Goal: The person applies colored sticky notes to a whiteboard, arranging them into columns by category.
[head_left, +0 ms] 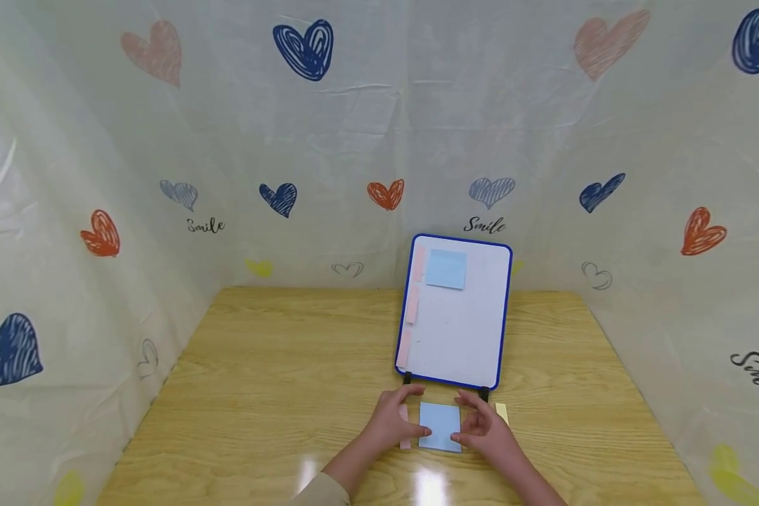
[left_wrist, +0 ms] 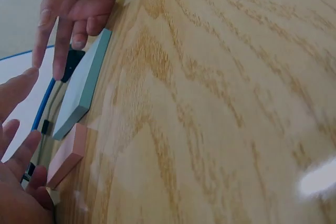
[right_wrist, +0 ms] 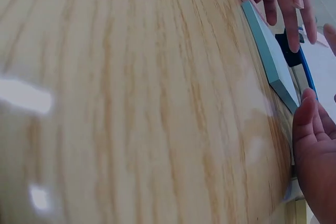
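Note:
A pad of blue sticky notes point(head_left: 439, 426) lies on the table between my two hands. My left hand point(head_left: 392, 418) is at its left side, thumb and forefinger spread apart, above a narrow pink sticky-note pad point(head_left: 405, 443). At the blue pad's right side, my right hand point(head_left: 481, 426) has its thumb near the pad's edge, partly covering a yellow pad point(head_left: 502, 413). Neither hand grips anything; in the left wrist view the blue pad point(left_wrist: 84, 85) lies flat, with the fingers above it. Whether a thumb touches it I cannot tell.
Behind the hands a blue-framed whiteboard point(head_left: 458, 330) leans on a stand with black feet point(head_left: 483, 394). A blue note point(head_left: 446, 269) is stuck near its top, with pink strips point(head_left: 412, 306) down its left edge. A heart-printed curtain point(head_left: 329, 140) surrounds the wooden table point(head_left: 278, 351).

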`<state>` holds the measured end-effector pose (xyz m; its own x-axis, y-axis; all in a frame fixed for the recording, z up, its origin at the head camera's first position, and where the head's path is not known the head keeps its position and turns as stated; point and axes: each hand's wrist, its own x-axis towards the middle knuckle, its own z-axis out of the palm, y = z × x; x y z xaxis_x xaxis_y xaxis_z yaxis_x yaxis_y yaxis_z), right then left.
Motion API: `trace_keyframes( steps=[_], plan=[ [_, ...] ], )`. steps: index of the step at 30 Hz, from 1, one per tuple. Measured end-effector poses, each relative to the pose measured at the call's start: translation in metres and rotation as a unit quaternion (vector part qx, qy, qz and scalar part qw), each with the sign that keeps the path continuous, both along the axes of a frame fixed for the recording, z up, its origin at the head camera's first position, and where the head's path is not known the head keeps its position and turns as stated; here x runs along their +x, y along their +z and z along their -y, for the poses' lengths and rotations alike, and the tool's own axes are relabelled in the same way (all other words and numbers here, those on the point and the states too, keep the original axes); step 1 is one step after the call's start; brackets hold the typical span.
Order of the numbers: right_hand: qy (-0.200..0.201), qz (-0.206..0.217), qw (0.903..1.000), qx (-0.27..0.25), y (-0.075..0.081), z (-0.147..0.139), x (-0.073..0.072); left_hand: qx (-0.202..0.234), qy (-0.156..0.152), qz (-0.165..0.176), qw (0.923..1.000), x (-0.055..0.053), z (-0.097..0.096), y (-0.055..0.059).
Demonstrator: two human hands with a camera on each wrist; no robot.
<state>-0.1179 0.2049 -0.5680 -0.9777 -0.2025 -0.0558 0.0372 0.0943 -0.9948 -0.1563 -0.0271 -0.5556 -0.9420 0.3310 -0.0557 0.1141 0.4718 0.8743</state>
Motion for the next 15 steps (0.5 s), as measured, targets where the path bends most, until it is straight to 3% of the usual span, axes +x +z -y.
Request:
trace_keyframes(
  steps=[5, 11, 15],
  plan=[
    [0.001, 0.038, 0.9991, 0.016, -0.006, -0.002, 0.0, -0.041, -0.012, -0.012, 0.999, -0.001, 0.0, -0.011],
    [0.026, 0.029, 0.9988, 0.029, -0.012, -0.005, -0.001, -0.103, -0.039, -0.067, 0.9917, -0.001, -0.002, -0.017],
    [0.042, 0.017, 0.9989, 0.012, -0.013, -0.006, -0.001, -0.117, -0.04, -0.08, 0.9891, 0.0, -0.004, -0.016]
  ],
)
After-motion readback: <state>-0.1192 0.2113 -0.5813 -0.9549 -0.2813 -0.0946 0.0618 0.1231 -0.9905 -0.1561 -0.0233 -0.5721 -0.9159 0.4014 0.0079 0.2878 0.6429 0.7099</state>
